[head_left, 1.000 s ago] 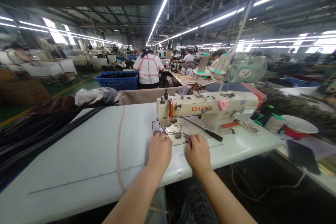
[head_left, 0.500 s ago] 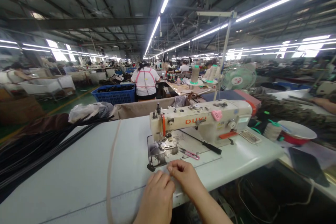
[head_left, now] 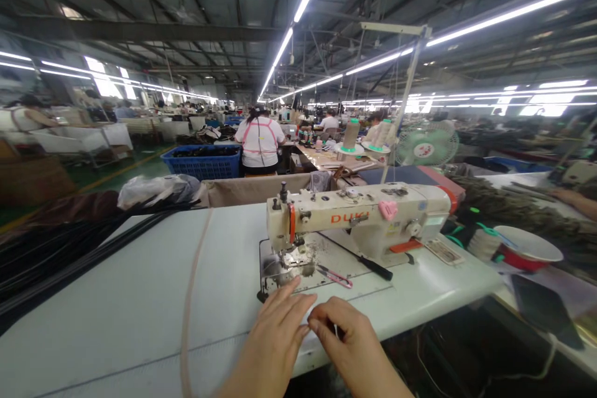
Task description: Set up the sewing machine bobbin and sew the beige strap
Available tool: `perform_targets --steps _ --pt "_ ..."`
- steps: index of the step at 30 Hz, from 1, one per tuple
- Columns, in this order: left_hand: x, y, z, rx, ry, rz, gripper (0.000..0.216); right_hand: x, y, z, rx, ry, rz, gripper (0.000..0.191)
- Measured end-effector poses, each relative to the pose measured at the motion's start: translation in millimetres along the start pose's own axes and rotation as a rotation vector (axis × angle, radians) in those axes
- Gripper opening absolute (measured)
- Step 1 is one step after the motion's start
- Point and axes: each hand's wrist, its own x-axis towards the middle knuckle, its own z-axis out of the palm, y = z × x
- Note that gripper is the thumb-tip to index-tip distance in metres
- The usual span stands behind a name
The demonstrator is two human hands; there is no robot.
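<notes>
My left hand (head_left: 278, 329) is over the front edge of the white sewing table (head_left: 140, 280), fingers stretched out and slightly apart, its thumb close to my other fingertips. Thumb and fingertips of my right hand (head_left: 347, 336) are pinched together; whatever may be between them is too small to make out. Just beyond both hands stands a cream sewing machine (head_left: 354, 217) with orange trim. Pink-handled thread snips (head_left: 336, 277) lie on its bed, and a black-handled screwdriver-like tool (head_left: 373, 266) lies behind them.
A beige strip (head_left: 190, 298) crosses the table at left, where long black strips (head_left: 69, 267) lie heaped. Thread cones (head_left: 349, 135) and a green fan (head_left: 426, 143) stand behind the machine. A red-and-white bowl (head_left: 527, 245) is at right. A person (head_left: 260, 140) sits ahead, beside a blue basket (head_left: 203, 165).
My left fingers have straightened out from a curled grip. My right hand has come lower and nearer to me, still pinched. The view has shifted slightly.
</notes>
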Motion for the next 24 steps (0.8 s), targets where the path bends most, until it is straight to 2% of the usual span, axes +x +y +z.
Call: perform_targets --steps 2,4,7,10,15,18,21,24 --pt "1.3 2.8 -1.0 -0.156 -0.032 -0.08 0.019 -0.8 -2.5 -4.4 0.0 -0.019 -0.005 0.023" --pt "-0.3 4.6 -1.7 -0.284 0.0 -0.207 0.005 0.7 -2.9 -8.3 0.01 -0.021 0.01 0.024" --pt "-3.3 4.1 -4.3 -0.384 0.107 -0.351 0.008 4.3 -2.6 -11.1 0.041 -0.009 0.03 0.027" --pt "-3.4 2.4 -9.0 -0.428 0.18 -0.394 0.006 6.9 -2.3 -11.2 0.086 -0.001 0.045 0.031" --pt "-0.6 6.0 -18.0 -0.498 0.119 -0.397 0.011 14.7 8.8 -8.6 0.18 0.046 0.086 0.045" --pt "0.6 9.8 -21.8 -0.588 0.141 -0.433 0.013 21.8 19.9 -4.5 0.202 0.08 0.091 0.049" --pt "2.5 9.9 -22.9 -0.712 0.182 -0.506 0.011 27.5 24.2 2.7 0.138 0.068 0.023 0.04" --pt "5.4 6.9 -21.7 -0.879 0.194 -0.577 0.012 33.0 19.8 12.9 0.022 -0.008 -0.124 0.034"
